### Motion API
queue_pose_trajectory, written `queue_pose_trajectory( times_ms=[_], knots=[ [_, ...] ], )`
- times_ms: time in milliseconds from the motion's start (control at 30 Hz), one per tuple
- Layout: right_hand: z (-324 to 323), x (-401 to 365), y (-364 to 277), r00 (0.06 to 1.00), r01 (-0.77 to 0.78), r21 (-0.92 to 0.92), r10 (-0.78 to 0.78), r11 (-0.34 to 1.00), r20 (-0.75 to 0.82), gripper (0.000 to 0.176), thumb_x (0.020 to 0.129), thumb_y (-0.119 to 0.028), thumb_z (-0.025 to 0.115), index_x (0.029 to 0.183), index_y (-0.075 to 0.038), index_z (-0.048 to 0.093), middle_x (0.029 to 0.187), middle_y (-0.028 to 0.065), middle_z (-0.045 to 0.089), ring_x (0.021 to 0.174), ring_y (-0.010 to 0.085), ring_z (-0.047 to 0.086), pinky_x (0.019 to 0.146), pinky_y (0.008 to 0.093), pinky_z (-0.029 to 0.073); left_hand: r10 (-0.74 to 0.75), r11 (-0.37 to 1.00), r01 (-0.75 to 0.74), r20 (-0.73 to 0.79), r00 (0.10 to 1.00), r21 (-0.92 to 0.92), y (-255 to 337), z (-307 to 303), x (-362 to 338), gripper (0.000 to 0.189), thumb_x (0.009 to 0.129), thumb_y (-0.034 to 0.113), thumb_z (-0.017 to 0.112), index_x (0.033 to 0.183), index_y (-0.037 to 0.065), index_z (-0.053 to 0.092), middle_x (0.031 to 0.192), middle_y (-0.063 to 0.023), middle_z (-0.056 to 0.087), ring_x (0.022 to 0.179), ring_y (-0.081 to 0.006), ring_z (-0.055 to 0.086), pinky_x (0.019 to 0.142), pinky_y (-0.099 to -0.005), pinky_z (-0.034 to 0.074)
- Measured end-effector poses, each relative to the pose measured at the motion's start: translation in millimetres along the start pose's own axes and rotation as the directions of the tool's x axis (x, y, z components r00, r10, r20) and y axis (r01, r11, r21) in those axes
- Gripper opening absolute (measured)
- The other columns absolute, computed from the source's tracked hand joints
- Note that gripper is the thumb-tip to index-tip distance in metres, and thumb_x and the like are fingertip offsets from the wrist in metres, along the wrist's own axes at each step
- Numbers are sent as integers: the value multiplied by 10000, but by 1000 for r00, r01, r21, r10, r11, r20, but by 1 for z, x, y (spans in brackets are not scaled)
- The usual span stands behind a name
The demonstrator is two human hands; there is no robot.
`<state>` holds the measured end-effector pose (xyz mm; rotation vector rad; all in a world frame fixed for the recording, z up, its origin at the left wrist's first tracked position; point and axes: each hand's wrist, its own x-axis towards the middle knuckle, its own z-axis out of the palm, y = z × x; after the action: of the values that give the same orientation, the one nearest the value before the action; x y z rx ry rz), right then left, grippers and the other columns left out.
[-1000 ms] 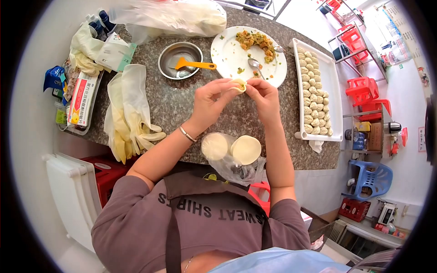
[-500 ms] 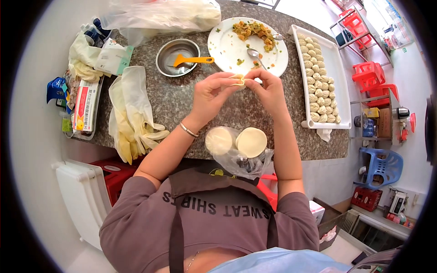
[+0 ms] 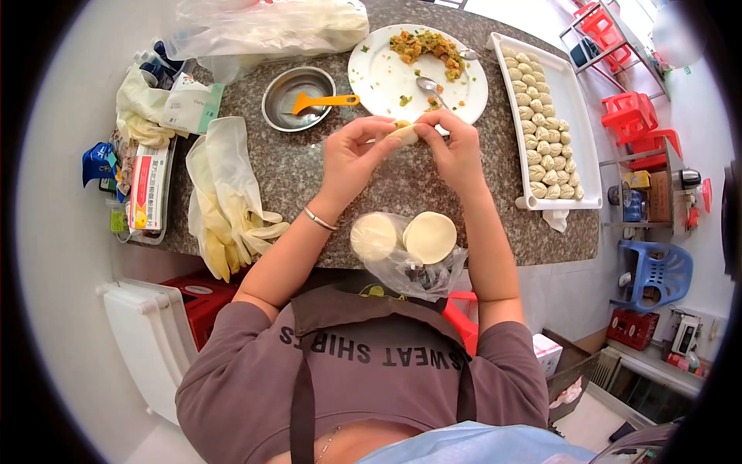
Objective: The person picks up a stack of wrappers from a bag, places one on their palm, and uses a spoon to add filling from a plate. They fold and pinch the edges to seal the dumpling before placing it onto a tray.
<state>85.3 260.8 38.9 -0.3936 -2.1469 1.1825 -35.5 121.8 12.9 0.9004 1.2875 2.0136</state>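
Note:
Between my two hands, above the counter, is a dumpling [image 3: 403, 134] of pale dough, folded over. My left hand [image 3: 352, 158] holds its left side between thumb and fingers. At its right end, the thumb and fingertips of my right hand [image 3: 456, 147] pinch the dough edge. Below my hands lie two stacks of round dough wrappers [image 3: 430, 238], partly inside a clear plastic bag [image 3: 413, 277]. Just beyond my fingers sits a white plate [image 3: 371, 81] with chopped filling [image 3: 425, 51] and a metal spoon [image 3: 430, 87].
A white tray [image 3: 580, 147] of pleated dumplings [image 3: 541, 127] stands at the right. To the left are a metal bowl [image 3: 280, 93] with an orange scraper [image 3: 328, 100], long gloves [image 3: 224, 193] and a basket of packages [image 3: 147, 189]. A plastic bag [image 3: 270, 31] lies at the back.
The dough between my fingers has turned from an open-edged fold to a more closed, rounded shape. Both hands stay nearly in place; the view has shifted slightly.

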Motion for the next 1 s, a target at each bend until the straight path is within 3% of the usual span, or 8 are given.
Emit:
queue_pose_trajectory(
  times_ms=[167,233,467,567,667,733,767,1000],
  knots=[
    [-7,3,-5,993,-55,73,47,996,111,82,828,-69,679,864,3,663,846,91,665,788,196,629,699,306,481,75,994,-80,66,995,79,-2,-2,-2,138,842,-22,693,980,-20,689,1131,-126,643,971,-143,634,785,-239,550],
    [-7,2,-6,990,11,-8,-9,1000,139,89,826,-74,682,868,3,664,840,86,660,789,199,625,696,312,483,105,989,-112,75,992,99,-2,-2,-2,121,845,-22,690,965,-19,696,1123,-120,649,957,-136,638,772,-234,550],
    [3,0,-6,992,122,-47,-119,991,50,99,822,-84,692,858,2,660,819,90,646,767,224,620,671,317,483,-12,983,16,-25,1000,182,1,-4,-3,210,856,0,690,1061,-21,651,1091,-134,667,900,-112,648,739,-220,547],
    [2,-1,-6,994,82,-52,-77,995,83,103,824,-84,692,867,4,661,828,94,652,770,224,621,673,309,483,2,993,0,-19,1000,121,2,-1,-2,211,857,1,688,1063,-26,650,1098,-139,663,937,-128,645,777,-237,551],
    [-2,-1,-1,1000,30,-31,-29,999,10,109,825,-86,692,888,0,666,821,95,651,770,219,619,675,303,481,40,997,-40,11,999,71,1,-1,-1,177,855,-7,684,1030,-32,671,1103,-142,661,969,-149,641,814,-255,553],
    [-11,0,-3,969,-187,115,164,976,184,99,822,-82,693,871,-4,658,807,91,648,768,213,614,673,295,474,55,995,-59,43,998,80,1,-2,-1,160,855,-11,681,1013,-34,683,1105,-143,660,982,-159,640,829,-263,553],
    [-11,0,-3,969,-190,114,168,975,182,99,822,-82,693,871,-4,658,807,91,648,768,213,614,673,295,474,72,995,-77,68,995,66,2,-1,-1,148,854,-13,680,1000,-31,691,1105,-142,660,982,-162,640,827,-264,554],
    [1,-1,-6,997,55,-6,-54,998,63,93,814,-82,695,856,-5,662,802,86,647,767,205,616,669,303,485,78,989,-84,53,996,118,-3,-2,-3,124,872,0,668,992,-23,687,1088,-126,666,916,-127,644,771,-235,560]
  ],
)
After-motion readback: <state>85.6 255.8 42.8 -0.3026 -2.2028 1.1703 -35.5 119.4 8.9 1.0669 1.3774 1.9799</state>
